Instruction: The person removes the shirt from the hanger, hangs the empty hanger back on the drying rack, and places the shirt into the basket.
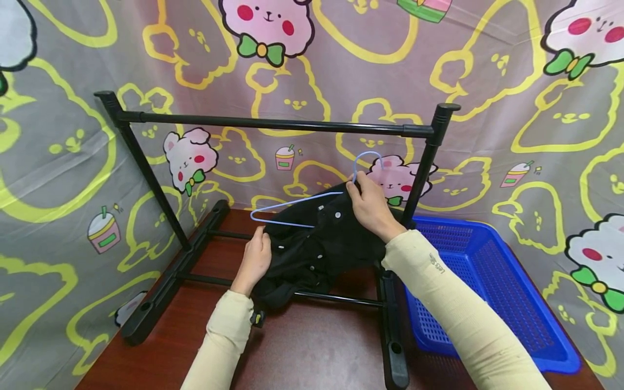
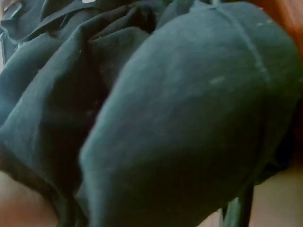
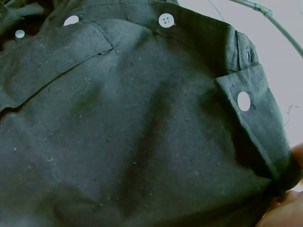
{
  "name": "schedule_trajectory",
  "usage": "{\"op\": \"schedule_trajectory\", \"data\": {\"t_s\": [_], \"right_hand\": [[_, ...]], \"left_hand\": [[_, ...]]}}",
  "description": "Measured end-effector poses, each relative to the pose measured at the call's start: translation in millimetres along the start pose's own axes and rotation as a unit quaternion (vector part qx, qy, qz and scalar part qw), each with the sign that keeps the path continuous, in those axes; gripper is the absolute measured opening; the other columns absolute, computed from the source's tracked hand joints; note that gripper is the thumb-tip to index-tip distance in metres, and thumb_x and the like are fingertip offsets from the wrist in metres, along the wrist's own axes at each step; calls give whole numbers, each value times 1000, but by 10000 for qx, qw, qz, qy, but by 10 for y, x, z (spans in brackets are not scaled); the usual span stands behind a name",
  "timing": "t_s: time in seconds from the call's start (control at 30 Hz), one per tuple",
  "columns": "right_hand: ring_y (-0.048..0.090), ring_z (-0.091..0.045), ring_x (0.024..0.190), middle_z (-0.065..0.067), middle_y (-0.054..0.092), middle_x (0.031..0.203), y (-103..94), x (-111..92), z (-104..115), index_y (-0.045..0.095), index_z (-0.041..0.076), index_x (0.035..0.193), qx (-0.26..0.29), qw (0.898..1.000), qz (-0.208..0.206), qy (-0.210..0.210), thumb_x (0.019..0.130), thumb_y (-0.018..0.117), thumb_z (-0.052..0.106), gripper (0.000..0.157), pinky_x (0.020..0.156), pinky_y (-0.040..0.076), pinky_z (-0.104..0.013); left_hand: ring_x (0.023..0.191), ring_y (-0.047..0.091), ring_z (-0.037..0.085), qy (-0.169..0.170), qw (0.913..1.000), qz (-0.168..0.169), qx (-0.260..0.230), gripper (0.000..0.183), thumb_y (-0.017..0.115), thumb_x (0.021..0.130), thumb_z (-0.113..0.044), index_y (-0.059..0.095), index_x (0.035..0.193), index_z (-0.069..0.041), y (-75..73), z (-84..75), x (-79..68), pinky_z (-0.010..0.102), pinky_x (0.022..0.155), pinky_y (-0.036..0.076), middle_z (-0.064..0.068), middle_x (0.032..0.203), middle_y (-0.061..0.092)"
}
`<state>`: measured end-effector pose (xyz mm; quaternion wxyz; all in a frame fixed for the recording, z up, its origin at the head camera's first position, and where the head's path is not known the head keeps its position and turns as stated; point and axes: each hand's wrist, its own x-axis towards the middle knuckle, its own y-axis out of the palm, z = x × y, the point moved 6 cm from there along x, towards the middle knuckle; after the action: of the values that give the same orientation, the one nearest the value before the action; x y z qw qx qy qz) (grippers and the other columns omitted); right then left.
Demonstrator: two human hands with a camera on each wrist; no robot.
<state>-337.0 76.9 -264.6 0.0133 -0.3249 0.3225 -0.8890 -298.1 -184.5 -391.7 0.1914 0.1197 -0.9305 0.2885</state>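
Observation:
A black button-up shirt with white buttons hangs bunched between the two hands in the head view. My right hand grips its collar area, close under the hook of a light blue hanger. One arm of that hanger sticks out to the left, outside the cloth; its other arm is hidden. At the left edge of the shirt, my left hand pinches the cloth near the hanger's exposed end. Dark folds of the shirt fill the left wrist view. A flap pocket and several buttons on the shirt show in the right wrist view.
Behind the hands stands a black rack with a top bar, posts, and feet on a reddish-brown table. A blue plastic basket sits to the right. Patterned fabric surrounds the table.

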Motion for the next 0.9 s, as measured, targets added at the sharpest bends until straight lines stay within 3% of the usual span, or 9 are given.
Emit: {"op": "schedule_trajectory", "data": {"t_s": [0.3,0.9], "right_hand": [[52,-27,83,-11,53,89,21,-24,54,51,5,105,-58,9999,1,-94,101,44,22,19,72,38,-37],[53,-29,87,-13,56,95,27,-32,40,51,4,107,49,10000,-19,-74,101,43,22,21,77,39,-41]], "left_hand": [[95,60,39,391,9981,-53,469,23,38,100,-11,53,114,0,126,-53,-22,51,81,45,23,99,64],[91,62,39,609,9934,250,942,24,39,100,-13,53,114,1,366,-102,-71,51,78,46,22,100,64]]}}
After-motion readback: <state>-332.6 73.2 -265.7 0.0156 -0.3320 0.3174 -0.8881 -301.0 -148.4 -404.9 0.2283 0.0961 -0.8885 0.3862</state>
